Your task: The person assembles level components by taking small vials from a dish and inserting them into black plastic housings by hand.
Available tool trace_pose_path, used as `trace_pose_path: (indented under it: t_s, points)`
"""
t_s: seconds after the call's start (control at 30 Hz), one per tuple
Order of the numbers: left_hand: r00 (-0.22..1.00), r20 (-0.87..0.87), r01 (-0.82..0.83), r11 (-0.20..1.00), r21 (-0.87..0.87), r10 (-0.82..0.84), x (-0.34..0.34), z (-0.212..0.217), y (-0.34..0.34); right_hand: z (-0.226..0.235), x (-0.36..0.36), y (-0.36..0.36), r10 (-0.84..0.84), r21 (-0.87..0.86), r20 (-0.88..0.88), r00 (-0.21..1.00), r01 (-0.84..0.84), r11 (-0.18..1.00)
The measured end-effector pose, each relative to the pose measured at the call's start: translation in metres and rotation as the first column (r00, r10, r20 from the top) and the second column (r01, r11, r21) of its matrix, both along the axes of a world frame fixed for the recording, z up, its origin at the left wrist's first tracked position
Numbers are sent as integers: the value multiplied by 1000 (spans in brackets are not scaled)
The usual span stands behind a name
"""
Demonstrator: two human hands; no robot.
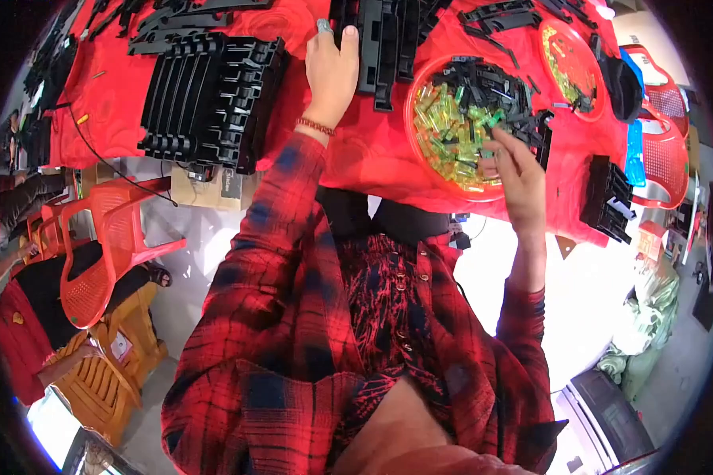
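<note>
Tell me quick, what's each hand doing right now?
Left hand: open, resting flat on the black plastic part.
Right hand: fingers curled into the red bowl of small yellow-green and black pieces; whether it grips one cannot be told.

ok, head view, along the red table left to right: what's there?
Big black ribbed plastic block → left hand resting on upright black parts → red bowl of yellow-green and black small pieces, right hand at its near-right rim → small red plate → black part stack at the table's right edge.
</note>
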State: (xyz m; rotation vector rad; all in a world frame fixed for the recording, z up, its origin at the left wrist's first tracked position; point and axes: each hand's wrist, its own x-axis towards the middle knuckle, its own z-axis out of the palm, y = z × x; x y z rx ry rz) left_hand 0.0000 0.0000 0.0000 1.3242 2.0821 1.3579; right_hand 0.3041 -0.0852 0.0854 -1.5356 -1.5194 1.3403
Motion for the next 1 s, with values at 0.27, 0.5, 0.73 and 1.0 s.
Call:
trace_pose_path:
  t_s: [0.27, 0.5, 0.73, 1.0]
  points:
    - [921, -379, 12, 963, 270, 95, 17, 8, -16, -24, 6, -52, -88, 17, -117, 989, 90, 996]
    - [985, -152, 71, 996, -53, -78, 39, 27, -23, -26, -2, -62, -79, -21, -129, 988, 77, 997]
    - [998, 6, 66, 996, 67, -67, 26, -4, -11, -33, -10, -68, -80, -73, -160, 984, 69, 995]
    - [926, 332, 163, 984, 71, -177, 19, 11, -20, -31, -14, -70, -43, -68, -137, 990, 34, 997]
